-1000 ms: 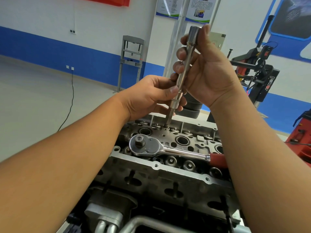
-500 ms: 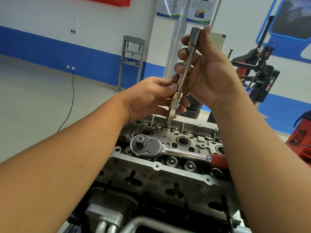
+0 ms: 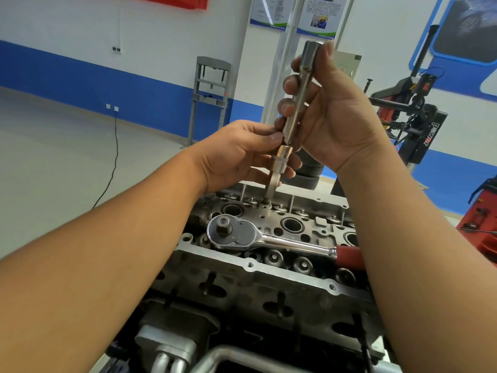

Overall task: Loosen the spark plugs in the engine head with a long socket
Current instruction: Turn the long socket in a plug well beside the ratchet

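Observation:
The long socket (image 3: 301, 87), a slim steel tube, stands nearly upright above the engine head (image 3: 269, 286). My right hand (image 3: 336, 117) grips its shaft, thumb near the top end. A spark plug (image 3: 279, 162) sticks out of the socket's lower end, its tip just above the head's far edge. My left hand (image 3: 236, 154) pinches the plug between thumb and fingers. A ratchet (image 3: 242, 234) with a red handle lies flat across the head, drive square up, nobody touching it. An open plug well (image 3: 292, 224) shows behind it.
A tyre changer (image 3: 419, 122) stands at the back right, with stacked tyres (image 3: 309, 170) behind my hands. A grey press frame (image 3: 211, 98) is against the blue-and-white wall. A red machine (image 3: 481, 211) sits at the right edge. Hoses and a pipe run below the head.
My right hand has drawn the socket slightly upward, so more of the spark plug shows below it. The left hand stays on the plug; the ratchet has not moved.

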Action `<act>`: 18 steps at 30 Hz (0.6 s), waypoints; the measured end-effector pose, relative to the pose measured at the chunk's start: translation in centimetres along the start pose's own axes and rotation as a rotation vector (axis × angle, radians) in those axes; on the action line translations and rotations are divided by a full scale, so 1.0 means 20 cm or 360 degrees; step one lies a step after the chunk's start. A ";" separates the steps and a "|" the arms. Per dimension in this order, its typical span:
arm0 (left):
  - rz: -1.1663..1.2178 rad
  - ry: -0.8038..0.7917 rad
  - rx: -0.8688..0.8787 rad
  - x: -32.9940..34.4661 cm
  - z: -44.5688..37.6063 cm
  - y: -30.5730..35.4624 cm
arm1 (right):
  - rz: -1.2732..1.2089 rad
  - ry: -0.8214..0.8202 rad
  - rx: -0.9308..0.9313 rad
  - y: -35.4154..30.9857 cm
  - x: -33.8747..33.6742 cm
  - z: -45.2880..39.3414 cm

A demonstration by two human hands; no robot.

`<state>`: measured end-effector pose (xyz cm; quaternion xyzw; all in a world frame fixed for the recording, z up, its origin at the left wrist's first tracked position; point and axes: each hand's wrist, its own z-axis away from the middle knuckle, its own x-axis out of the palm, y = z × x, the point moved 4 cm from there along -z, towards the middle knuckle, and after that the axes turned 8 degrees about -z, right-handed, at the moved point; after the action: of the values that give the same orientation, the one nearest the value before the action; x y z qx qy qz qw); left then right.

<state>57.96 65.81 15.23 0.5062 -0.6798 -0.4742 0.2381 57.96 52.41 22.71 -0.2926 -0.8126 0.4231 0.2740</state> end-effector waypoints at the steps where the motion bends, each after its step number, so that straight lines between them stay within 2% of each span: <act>1: -0.0015 0.0011 0.0018 0.00 0.00 0.00 | -0.0018 -0.0015 0.0010 0.00 0.00 0.00; 12: -0.0128 0.0179 0.0087 -0.02 -0.01 -0.01 | 0.0007 0.0016 -0.0018 0.00 -0.01 0.00; 18: -0.0057 -0.0015 0.0011 0.01 0.00 0.00 | -0.0029 -0.0013 0.0022 0.00 0.00 0.00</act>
<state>57.94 65.71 15.15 0.5170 -0.6734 -0.4783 0.2246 58.02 52.37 22.70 -0.2815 -0.8133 0.4274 0.2767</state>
